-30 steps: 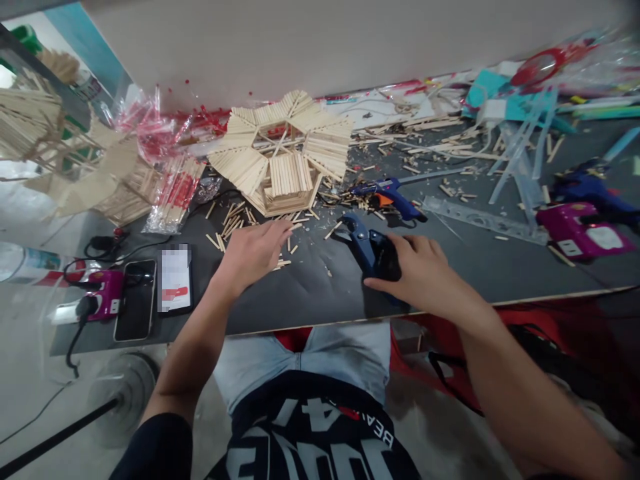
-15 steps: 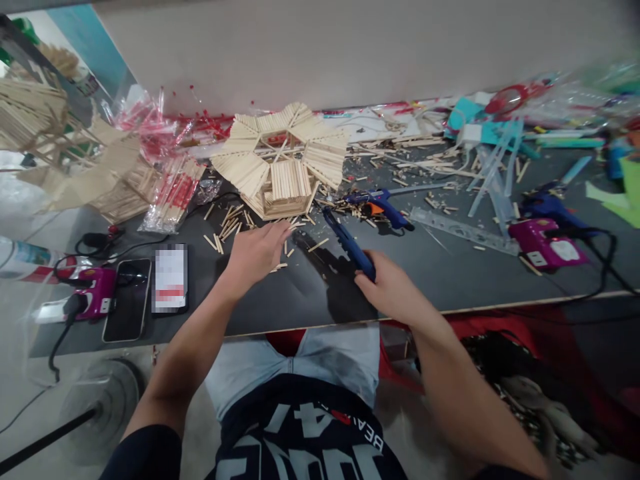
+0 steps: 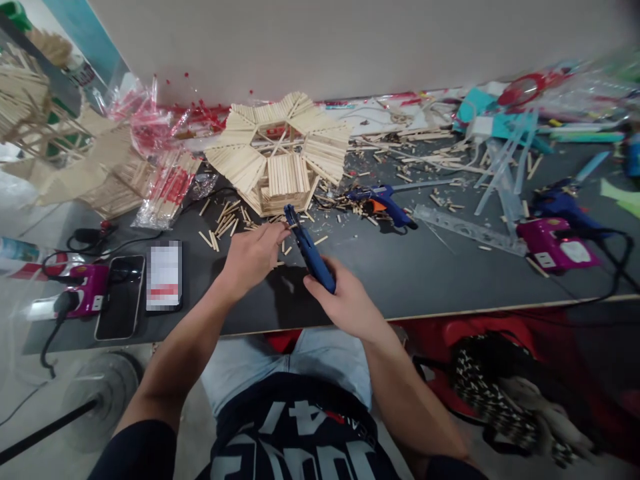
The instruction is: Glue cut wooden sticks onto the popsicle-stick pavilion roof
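Note:
My left hand is closed just above the table, its fingertips pinching a short thin wooden stick. My right hand grips blue-handled pliers, their dark head pointing up and away, close to the left fingertips and the stick. Whether the jaws touch the stick is hard to see. Right behind both hands stands a flower-shaped structure of wooden sticks, with flared panels around an open middle. Loose cut sticks lie left of it, near my left hand.
A blue glue gun lies to the right, beside a clear ruler. Purple power adapters sit at both sides. Two phones lie at left, below a bag of red-tipped sticks. Another stick structure stands far left.
My right hand has moved left with the pliers, bringing their head to the left fingertips. My left hand stays nearly in place. The view has shifted slightly.

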Demonstrator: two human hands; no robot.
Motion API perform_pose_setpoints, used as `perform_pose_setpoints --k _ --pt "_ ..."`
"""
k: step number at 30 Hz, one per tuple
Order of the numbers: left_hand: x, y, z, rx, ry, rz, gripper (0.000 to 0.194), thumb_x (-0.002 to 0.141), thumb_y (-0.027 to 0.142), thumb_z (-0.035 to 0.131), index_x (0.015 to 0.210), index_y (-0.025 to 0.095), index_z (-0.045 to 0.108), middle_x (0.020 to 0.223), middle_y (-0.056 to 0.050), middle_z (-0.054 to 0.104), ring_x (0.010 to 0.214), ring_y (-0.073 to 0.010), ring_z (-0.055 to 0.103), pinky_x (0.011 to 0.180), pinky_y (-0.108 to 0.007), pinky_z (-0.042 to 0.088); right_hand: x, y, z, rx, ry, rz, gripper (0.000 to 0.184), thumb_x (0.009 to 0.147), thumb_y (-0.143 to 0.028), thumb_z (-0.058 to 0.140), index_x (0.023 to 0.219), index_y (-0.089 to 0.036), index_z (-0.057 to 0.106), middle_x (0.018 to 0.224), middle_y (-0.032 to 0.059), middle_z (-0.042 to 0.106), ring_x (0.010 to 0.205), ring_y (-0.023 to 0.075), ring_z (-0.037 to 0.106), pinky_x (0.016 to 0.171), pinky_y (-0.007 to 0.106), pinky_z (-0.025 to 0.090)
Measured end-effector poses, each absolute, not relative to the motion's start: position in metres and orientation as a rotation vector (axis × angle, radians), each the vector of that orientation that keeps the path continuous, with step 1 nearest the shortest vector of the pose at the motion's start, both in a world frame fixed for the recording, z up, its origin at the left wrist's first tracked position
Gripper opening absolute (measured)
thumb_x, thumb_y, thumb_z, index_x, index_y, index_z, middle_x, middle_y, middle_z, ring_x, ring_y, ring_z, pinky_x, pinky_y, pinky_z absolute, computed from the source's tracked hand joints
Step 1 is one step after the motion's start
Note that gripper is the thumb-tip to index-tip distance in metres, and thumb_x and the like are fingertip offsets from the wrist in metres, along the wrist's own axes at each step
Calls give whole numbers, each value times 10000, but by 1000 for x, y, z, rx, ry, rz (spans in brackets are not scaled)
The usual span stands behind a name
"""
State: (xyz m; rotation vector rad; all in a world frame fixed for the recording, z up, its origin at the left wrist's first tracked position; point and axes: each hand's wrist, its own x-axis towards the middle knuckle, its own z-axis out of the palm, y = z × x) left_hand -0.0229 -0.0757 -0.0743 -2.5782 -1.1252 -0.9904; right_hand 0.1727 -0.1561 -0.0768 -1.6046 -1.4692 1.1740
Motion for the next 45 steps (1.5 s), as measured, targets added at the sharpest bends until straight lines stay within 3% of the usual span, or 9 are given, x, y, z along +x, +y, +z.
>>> perform_pose_setpoints --k 17,26,37,45 --pt "-31 -74 -73 -2695 -1170 -874 326 1125 284 375 1108 140 666 850 -50 746 723 -138 709 614 -238 430 165 -155 -74 -1610 -1488 1125 415 875 -489 575 1125 -163 632 1129 166 717 1084 311 677 984 498 515" --pt "-31 -77 -69 -2740 -1223 -857 353 1130 295 337 1116 164 664 849 -41 734 736 -127 703 605 -235 415 164 -160 -73 -1579 -1480 1153 414 926 -506 575 1174 -176 609 1039 120 729 909 255 692 884 430 549" --pt "-33 -75 -76 -2775 -1277 -841 282 1109 252 398 1189 162 653 947 -64 764 839 -162 730 680 -243 470 168 -159 -73 -1540 -1532 1186 444 949 -546 544 1171 -167 614 1068 125 717 948 258 675 921 434 535" --pt "-29 -76 -72 -2711 -1237 -857 354 1130 308 349 1111 163 671 867 -51 754 757 -140 720 618 -236 433 169 -159 -72 -1561 -1547 1150 454 954 -545 540 1198 -169 617 1056 127 726 956 268 688 911 439 542"
